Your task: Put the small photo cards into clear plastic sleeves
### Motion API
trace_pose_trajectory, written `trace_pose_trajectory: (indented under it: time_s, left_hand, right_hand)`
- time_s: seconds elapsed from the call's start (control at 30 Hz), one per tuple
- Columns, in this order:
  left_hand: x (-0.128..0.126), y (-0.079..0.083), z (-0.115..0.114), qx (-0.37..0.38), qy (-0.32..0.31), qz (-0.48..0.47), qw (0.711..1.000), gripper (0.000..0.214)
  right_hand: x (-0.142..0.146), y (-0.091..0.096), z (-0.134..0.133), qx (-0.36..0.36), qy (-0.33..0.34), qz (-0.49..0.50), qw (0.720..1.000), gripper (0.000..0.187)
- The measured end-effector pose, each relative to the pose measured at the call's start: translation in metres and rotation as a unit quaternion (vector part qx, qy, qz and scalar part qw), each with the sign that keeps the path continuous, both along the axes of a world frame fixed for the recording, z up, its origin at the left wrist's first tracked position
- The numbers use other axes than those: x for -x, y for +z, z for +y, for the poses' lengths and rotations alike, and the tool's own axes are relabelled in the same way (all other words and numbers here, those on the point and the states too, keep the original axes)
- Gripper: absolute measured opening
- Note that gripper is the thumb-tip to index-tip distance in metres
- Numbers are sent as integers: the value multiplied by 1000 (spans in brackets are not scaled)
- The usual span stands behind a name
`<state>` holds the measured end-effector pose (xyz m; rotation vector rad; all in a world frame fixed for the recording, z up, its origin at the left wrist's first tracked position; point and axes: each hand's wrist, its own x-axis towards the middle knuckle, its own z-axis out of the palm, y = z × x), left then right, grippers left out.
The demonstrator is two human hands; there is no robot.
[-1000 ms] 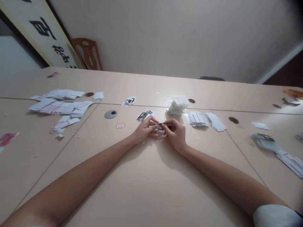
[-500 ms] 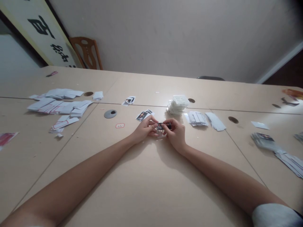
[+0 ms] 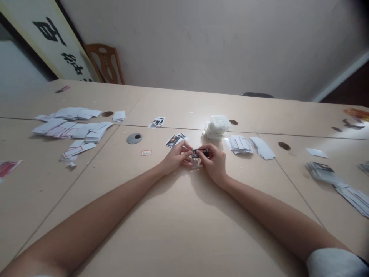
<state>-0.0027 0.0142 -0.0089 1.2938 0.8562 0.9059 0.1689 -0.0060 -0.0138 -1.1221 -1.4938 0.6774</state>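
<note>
My left hand [image 3: 178, 157] and my right hand [image 3: 213, 161] meet at the middle of a light wooden table [image 3: 178, 227]. Both pinch a small dark picture card [image 3: 198, 153] between their fingertips, just above the tabletop. Something pale and clear shows under the card between the hands; I cannot make it out. Two more picture cards [image 3: 175, 140] lie flat just beyond my left hand. A stack of clear plastic sleeves [image 3: 216, 127] stands beyond my right hand.
White cards [image 3: 72, 129] are spread at the left, more white slips [image 3: 250, 145] right of the sleeves, and a dark card pile [image 3: 334, 177] at the right edge. A grey cable-hole cover [image 3: 134, 138], a small red-edged label [image 3: 146, 152], round table holes and a wooden chair [image 3: 105, 63] are also in view.
</note>
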Motion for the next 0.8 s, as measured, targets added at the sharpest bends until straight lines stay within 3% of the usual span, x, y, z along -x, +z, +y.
trace_pose_trajectory:
  time_s: [0.8]
  left_hand:
    - [-2, 3, -1, 11, 7, -5, 1000, 35]
  right_hand:
    - [2, 2, -1, -6, 2, 10, 1000, 9]
